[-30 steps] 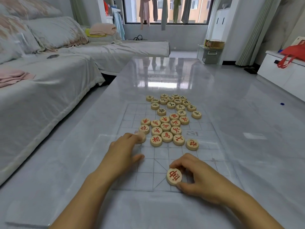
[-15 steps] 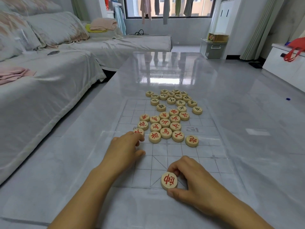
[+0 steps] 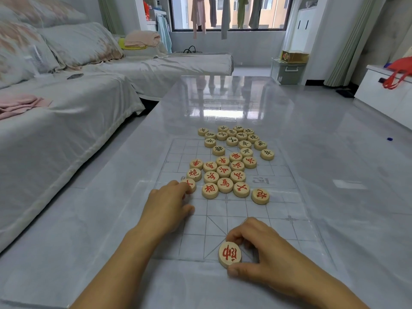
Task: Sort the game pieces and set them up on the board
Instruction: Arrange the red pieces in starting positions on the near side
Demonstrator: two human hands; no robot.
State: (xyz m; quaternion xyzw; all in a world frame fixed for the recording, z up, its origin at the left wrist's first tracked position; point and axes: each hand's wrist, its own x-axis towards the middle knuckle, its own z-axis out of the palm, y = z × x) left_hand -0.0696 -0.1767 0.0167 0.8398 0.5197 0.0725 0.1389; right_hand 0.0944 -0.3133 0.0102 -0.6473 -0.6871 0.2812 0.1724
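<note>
Across glossy grey table (image 3: 334, 152), wide bare room right and far; sofa (image 3: 55, 134) close along left edge. On clear gridded board (image 3: 278, 210), open squares near both hands. Mid-board, red-lettered pieces (image 3: 224, 171) heaped (black-lettered pieces (image 3: 236, 139) just behind). Pinches red general piece (image 3: 229, 253) with right hand (image 3: 269, 262) at near edge. Touches heap's near-left piece (image 3: 192, 184) with loosely extended left hand (image 3: 167, 208), thumb apart.

left hand (image 3: 166, 208) palm down, right hand (image 3: 263, 253) pinching piece (image 3: 229, 253)
</note>
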